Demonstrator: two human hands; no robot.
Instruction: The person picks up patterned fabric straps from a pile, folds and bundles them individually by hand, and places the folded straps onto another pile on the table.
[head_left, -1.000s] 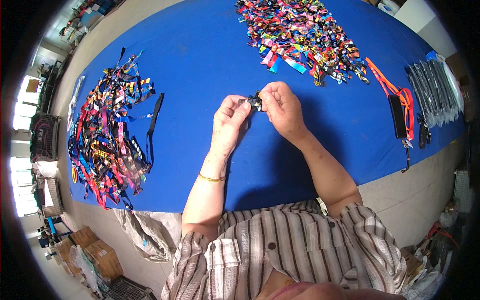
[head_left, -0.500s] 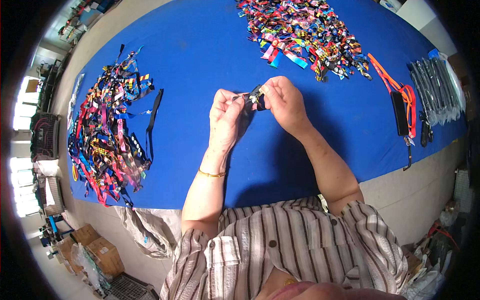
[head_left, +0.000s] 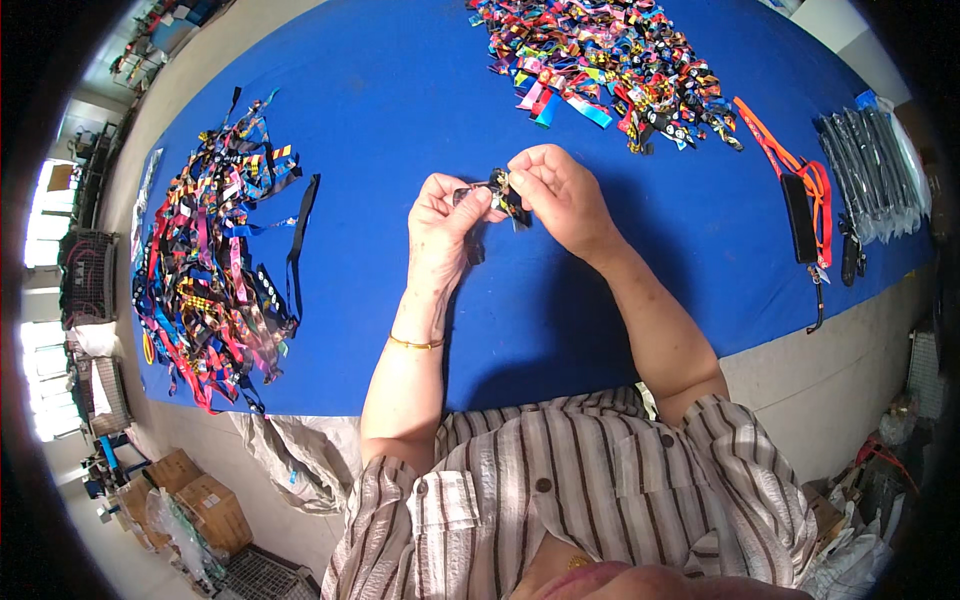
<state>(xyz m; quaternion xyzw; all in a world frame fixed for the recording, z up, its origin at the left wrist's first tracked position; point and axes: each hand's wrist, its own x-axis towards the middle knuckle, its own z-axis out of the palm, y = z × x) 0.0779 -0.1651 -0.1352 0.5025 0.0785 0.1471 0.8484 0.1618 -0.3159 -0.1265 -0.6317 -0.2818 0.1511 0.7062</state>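
Observation:
Above the middle of the blue-covered table, both hands meet at a dark patterned fabric strap. My left hand is closed on it, thumb pressed over the fingers, and a dark end hangs below that hand. My right hand pinches the strap's upper part between thumb and fingertips. Part of the strap is hidden inside the fingers, and its small details are too fine to make out. To the left lies a loose heap of long colourful straps. Farther off spreads a dense pile of short looped straps.
At the right lie an orange strap with a black padded piece, a small black item and a stack of dark pieces in clear plastic. Cardboard boxes stand on the floor at lower left.
My left hand has shifted slightly left, and my right hand has moved a little up and left. The strap between them has turned and now hangs lower, with a dark end showing below my left hand.

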